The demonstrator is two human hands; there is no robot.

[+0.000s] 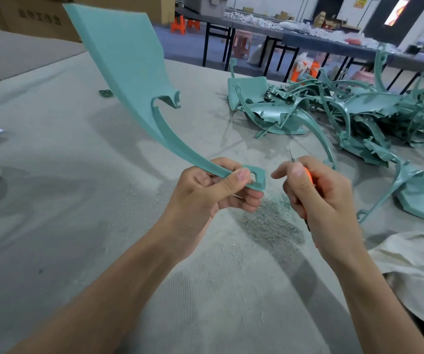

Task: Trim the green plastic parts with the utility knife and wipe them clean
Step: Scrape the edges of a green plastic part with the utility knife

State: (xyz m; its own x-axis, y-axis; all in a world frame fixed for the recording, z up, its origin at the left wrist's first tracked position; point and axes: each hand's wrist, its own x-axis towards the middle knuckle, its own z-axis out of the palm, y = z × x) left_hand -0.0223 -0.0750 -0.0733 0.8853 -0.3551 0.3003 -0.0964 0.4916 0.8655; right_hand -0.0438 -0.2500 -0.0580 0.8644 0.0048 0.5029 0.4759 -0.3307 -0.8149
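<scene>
A green plastic part (129, 62) is held up by the left hand (213, 190) near the middle of the scene. Its narrow end, which carries a small loop, is pinched between the thumb and the curled fingers. The wide flat end rises to the far left, above the table (78, 200), and is not touching it.

The utility knife (308, 176) is gripped in the right hand (318, 192), just to the right of the left hand. Only a little of its orange body is seen between the fingers. The thin blade points up and away. The blade is near the loop end of the part but apart from it. The two hands are close together and are not touching.

The table is covered with a grey fabric. A patch of fine shavings (269, 223) is spread on it below and between the hands. A pile of green parts (359, 111) is heaped on the far right of the table, and one more green piece (422, 198) is lying on the right, nearer. A crumpled pale cloth (415, 264) is found at the near right edge. A small green scrap (106, 93) is lying on the far left part of the table. Cardboard boxes (39, 19) are stacked behind it, at the far left.
</scene>
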